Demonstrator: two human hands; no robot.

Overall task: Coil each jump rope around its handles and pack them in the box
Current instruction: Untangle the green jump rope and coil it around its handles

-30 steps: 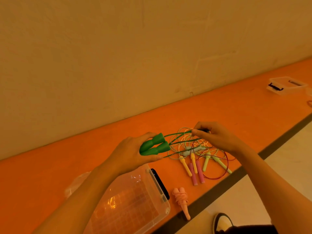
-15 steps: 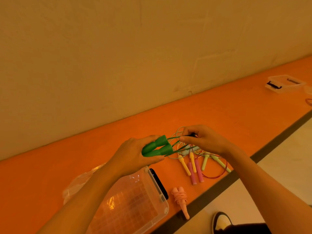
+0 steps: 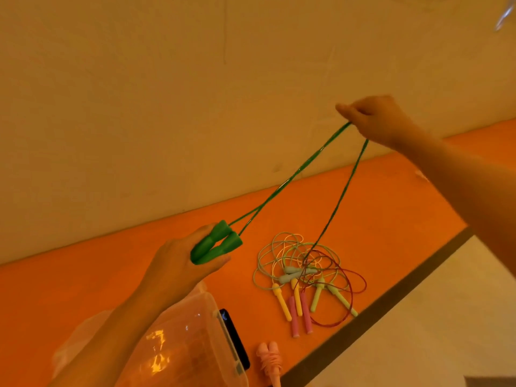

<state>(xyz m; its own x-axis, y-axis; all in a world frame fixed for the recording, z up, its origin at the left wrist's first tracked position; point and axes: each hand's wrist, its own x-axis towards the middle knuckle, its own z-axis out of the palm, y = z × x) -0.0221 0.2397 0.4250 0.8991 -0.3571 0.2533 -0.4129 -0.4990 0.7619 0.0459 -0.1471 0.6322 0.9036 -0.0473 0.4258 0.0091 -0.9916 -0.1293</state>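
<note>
Right hand (image 3: 375,120) has raised green rope (image 3: 321,148), handles (image 3: 216,243) in left hand (image 3: 181,266).

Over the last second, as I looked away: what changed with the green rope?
The right hand, pinching the green rope, rose up and rightward, drawing it up from the pile. The left hand still grips both green handles; the pile, box and coiled pink rope stayed put.

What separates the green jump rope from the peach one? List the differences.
The green jump rope is unwound, its cord stretched between left hand and right hand; the peach jump rope has its cord wrapped round its handles. The green is held aloft; the peach lies on the table. Both have paired handles.
</note>
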